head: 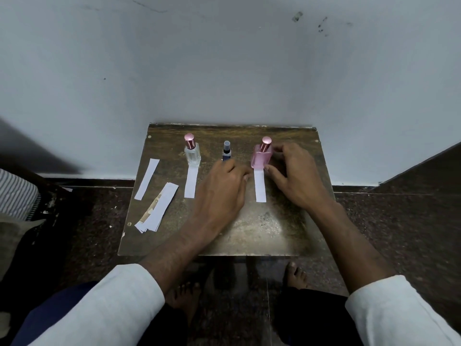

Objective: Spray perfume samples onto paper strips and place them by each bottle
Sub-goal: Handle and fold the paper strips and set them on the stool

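Note:
Three perfume bottles stand in a row at the back of a small brown table [262,228]: a clear bottle [192,153] with a pink cap, a small dark blue bottle [226,151], and a pink bottle [261,154]. A white paper strip [191,182] lies in front of the clear bottle and another strip [260,186] in front of the pink one. My right hand [294,171] curls around the pink bottle's right side, fingers touching it. My left hand [224,188] rests palm down in front of the blue bottle, hiding whatever lies beneath it.
A single loose strip [147,179] and a stack of spare strips [157,208] lie at the table's left. The table stands against a pale wall [224,71]. Dark speckled floor surrounds it; my bare feet [295,274] show below the front edge. Striped fabric [15,193] sits far left.

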### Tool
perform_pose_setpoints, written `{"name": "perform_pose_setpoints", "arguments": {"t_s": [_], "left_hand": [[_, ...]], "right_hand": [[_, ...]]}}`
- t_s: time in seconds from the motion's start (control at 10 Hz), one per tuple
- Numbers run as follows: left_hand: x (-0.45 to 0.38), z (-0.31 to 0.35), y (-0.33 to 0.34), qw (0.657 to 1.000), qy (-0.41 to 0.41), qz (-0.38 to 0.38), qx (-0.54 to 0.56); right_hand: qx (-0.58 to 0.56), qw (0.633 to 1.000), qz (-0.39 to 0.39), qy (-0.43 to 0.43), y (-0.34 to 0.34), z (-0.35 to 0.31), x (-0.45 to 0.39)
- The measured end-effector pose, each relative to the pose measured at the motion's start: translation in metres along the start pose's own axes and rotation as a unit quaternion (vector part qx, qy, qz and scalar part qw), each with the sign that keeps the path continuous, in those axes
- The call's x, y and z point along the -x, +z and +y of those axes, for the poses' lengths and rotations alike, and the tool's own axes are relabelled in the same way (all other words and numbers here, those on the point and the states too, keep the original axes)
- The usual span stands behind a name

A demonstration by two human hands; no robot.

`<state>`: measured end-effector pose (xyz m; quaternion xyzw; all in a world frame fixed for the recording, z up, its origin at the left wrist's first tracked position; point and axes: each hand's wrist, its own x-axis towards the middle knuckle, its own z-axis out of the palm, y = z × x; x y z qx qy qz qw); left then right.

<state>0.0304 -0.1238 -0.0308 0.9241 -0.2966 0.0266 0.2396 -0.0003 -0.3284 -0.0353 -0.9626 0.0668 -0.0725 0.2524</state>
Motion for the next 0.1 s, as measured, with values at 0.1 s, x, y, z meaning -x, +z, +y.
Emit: {"name": "perform_pose_setpoints", "arguments": {"t_s": [0.1], "left_hand": [[0.0173,-0.0051,-0.007,0.999,0.012,0.038,-0.005]], "right_hand": [[0.024,1.0,0.003,0.009,-0.0016,0.0019,0.014]]}}
